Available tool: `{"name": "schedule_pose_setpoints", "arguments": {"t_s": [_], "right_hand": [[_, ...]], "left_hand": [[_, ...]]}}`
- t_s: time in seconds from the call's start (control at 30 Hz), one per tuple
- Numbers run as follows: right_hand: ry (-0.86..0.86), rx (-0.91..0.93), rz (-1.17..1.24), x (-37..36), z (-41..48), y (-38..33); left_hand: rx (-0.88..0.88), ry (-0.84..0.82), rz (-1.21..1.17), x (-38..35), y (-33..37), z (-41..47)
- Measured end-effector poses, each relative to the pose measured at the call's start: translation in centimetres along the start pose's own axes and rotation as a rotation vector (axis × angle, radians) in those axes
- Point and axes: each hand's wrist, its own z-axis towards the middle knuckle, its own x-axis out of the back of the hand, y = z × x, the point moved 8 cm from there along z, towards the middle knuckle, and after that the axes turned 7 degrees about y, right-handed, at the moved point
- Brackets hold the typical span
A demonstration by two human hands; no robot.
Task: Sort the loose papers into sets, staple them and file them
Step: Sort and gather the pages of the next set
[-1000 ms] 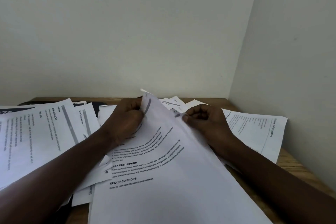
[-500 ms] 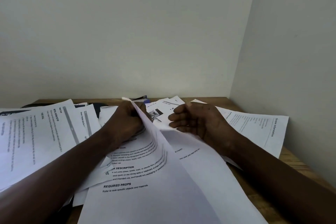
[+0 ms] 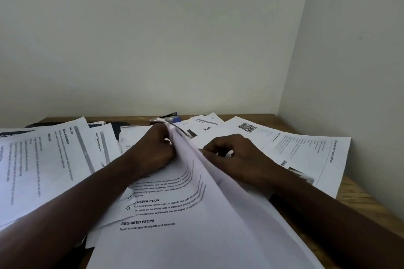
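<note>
A set of printed sheets [image 3: 166, 231] lies in front of me, headed "REQUIRED PROPS". My left hand [image 3: 153, 150] pinches its top left corner, and the upper sheets bow up into a ridge. My right hand [image 3: 238, 157] rests to the right of that ridge, fingers curled on the sheets beneath; what it grips is hidden. Behind my left hand a stapler [image 3: 167, 118] with a blue end lies on the wooden desk [image 3: 358, 199], partly covered by paper.
Loose printed sheets [image 3: 43, 166] spread over the left of the desk. More sheets, one with a QR code [image 3: 306, 150], lie to the right. A dark flat object [image 3: 109, 125] shows under the papers at the back. Walls meet in a corner at the back right.
The top sheets have been lifted and bowed up to the left by my left hand. My right hand moved down and right, under the raised sheets. The stapler has come into sight.
</note>
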Motion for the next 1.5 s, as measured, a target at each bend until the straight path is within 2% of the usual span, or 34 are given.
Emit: {"name": "schedule_pose_setpoints", "arguments": {"t_s": [0.1, 0.2, 0.37, 0.5, 0.63, 0.77, 0.93, 1.0, 1.13, 1.2, 1.27, 1.37, 1.43, 1.5], "right_hand": [[0.207, -0.076, -0.122, 2.2, 0.7, 1.9], [0.230, -0.199, -0.228, 3.3, 0.9, 4.1], [0.222, -0.284, 0.066, 3.1, 0.9, 4.9], [0.255, -0.236, 0.179, 3.2, 0.8, 4.4], [0.289, -0.124, 0.024, 3.7, 0.9, 3.1], [0.286, -0.060, -0.043, 3.9, 0.9, 2.2], [0.368, 0.067, -0.097, 4.7, 0.6, 0.7], [0.296, 0.048, -0.006, 4.3, 0.5, 0.6], [-0.120, -0.100, 0.444, 1.4, -0.2, -0.1], [-0.195, -0.125, 0.504, 0.6, -0.7, -0.3], [-0.103, -0.128, 0.441, 0.8, -0.5, 0.2], [0.220, -0.107, -0.049, 3.4, 0.7, 2.7], [0.253, -0.148, -0.293, 4.2, 0.8, 3.7], [0.200, -0.208, -0.284, 4.0, 0.5, 4.2]], "left_hand": [[0.028, -0.010, 0.049, 0.2, -1.0, 0.3], [0.029, -0.023, 0.047, 0.0, -1.2, 0.2], [0.008, -0.008, 0.075, -0.1, -1.0, 0.3], [-0.021, 0.024, 0.061, 0.0, -0.6, 0.2], [0.000, 0.039, 0.057, 0.1, -1.0, 0.3], [0.015, 0.047, 0.112, 0.1, -1.3, 0.5], [0.019, 0.030, 0.146, 0.1, -1.9, 0.6], [0.017, 0.028, 0.124, 0.0, -1.6, 0.6], [-0.077, 0.013, 0.112, 0.0, -0.2, 0.3], [-0.072, 0.013, 0.134, 0.3, -0.3, 0.4], [-0.047, 0.024, 0.109, 0.5, -1.0, 0.6], [-0.088, 0.059, 0.102, 0.8, -0.9, 0.7], [-0.087, 0.077, 0.114, 1.0, -0.4, 0.5], [-0.076, 0.068, 0.108, 0.9, -0.5, 0.5]]}}
